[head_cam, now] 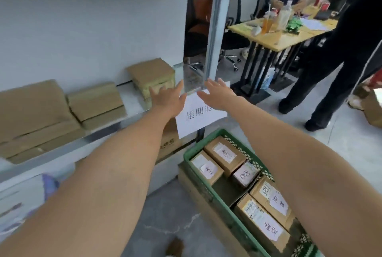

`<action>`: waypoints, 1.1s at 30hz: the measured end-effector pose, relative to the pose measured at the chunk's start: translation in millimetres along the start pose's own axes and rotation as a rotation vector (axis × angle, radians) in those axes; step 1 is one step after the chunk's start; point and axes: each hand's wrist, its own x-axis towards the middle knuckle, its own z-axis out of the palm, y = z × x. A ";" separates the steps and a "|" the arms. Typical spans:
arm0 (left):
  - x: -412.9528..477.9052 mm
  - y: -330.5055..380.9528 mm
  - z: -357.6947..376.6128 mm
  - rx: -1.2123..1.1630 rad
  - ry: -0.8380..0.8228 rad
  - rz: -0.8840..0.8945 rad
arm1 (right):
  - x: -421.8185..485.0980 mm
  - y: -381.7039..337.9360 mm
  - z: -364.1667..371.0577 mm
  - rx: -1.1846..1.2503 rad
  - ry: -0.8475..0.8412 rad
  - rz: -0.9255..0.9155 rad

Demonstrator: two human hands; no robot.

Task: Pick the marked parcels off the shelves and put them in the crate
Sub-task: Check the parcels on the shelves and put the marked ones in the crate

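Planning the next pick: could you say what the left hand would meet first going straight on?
Probably the square brown cardboard parcel on the grey metal shelf; the left hand overlaps its corner, depth unclear.

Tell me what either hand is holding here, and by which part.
Nothing is held. The left hand and right hand are open, stretched toward the box on the shelf.

The left hand [168, 100] and the right hand [219, 94] are bare, uncovered from the fingers [177, 90] back over the wrists. Behind the fingers the left forearm [115, 174] and the right forearm [299, 153] are bare as well, smooth and rounded, growing broader all the way to the lower edge of the view.
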 end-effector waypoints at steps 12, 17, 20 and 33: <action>-122.6 -193.1 -32.7 -0.048 0.121 -0.535 | 10.9 -200.3 28.8 0.012 -0.085 -0.456; -165.9 -248.6 -37.7 -0.053 0.157 -0.669 | -3.1 -282.1 39.8 0.017 -0.129 -0.608; -181.6 -282.6 -40.2 -0.084 0.183 -0.735 | -3.7 -319.5 42.4 -0.007 -0.149 -0.671; -144.1 -409.5 -49.1 -0.340 0.090 -0.689 | 67.1 -402.6 77.2 0.328 -0.110 -0.280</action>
